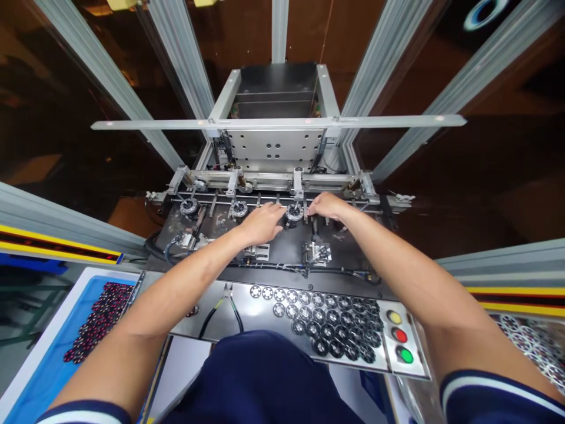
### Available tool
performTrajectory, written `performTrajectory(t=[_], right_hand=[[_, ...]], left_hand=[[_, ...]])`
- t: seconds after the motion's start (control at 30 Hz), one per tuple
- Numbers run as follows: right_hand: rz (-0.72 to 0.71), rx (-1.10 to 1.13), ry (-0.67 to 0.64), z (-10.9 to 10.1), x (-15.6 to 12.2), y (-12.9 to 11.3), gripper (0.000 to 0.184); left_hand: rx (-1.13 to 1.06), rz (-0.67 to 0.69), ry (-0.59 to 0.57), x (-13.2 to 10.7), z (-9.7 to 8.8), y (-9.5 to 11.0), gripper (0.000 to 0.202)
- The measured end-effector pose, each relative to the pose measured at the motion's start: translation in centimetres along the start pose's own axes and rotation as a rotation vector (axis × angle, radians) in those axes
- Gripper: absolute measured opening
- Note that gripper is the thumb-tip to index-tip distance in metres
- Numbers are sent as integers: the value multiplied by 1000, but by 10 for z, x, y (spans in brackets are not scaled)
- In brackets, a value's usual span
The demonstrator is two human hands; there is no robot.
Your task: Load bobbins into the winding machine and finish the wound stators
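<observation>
My left hand (pixel 263 224) reaches over the black machine bed. Its fingers are stretched out and its thumb stands apart, with the fingertips at the left edge of a round metal-and-black part (pixel 294 213) on a station. On the other side of that part is my right hand (pixel 329 205), fingers curled and pressed together by a small upright bracket. Whatever its fingertips may hold is hidden. Two similar round parts, one at the middle left (pixel 239 209) and one at the far left (pixel 189 206), sit on their own stations.
Rows of round black-and-silver parts (pixel 333 317) lie on the metal front ledge, beside cutting pliers (pixel 226 300). Yellow, red and green buttons (pixel 399 335) are at right. A blue-lined tray (pixel 46 359) holds dark red-dotted pieces. A metal crossbar (pixel 278 123) spans above the bed.
</observation>
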State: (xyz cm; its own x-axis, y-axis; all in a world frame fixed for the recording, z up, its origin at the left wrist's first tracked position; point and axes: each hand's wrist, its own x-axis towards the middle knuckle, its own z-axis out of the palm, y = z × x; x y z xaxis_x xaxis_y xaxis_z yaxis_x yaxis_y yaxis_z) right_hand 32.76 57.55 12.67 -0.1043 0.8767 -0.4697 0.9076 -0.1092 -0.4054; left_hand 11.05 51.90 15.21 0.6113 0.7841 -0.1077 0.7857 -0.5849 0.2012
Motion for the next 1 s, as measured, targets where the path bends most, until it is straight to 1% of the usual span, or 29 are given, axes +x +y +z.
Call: performTrajectory(t=[0.07,0.13,0.2,0.27,0.37,0.43,0.53,0.63,0.77,0.87,0.93,1.0], right_hand=[[13,3,-26,-4,10,-1,30],[27,18,-46,-4,22,-5,31],[44,46,-50,0,32,-9,32],[70,80,-25,3,40,-9,33],[103,147,49,5,44,-5,34],[94,212,75,7,41,0,35],[58,320,49,16,37,5,33],[55,403,21,28,37,8,32],[60,451,60,37,38,5,31],[27,430,157,32,24,-1,31],[-9,384,250,24,2,1,34],[-44,312,340,10,-30,13,34]], left_hand=[[9,25,-86,15,7,3,64],[18,34,-164,26,13,5,72],[26,35,-217,33,18,6,77],[32,37,-245,36,20,6,78],[38,43,-262,38,20,6,76],[40,48,-267,40,19,6,75],[35,59,-269,42,19,5,76],[27,69,-266,43,22,2,78],[34,59,-254,45,25,1,80],[48,47,-250,43,24,3,81],[57,42,-235,36,19,7,81],[60,47,-200,26,12,13,76]])
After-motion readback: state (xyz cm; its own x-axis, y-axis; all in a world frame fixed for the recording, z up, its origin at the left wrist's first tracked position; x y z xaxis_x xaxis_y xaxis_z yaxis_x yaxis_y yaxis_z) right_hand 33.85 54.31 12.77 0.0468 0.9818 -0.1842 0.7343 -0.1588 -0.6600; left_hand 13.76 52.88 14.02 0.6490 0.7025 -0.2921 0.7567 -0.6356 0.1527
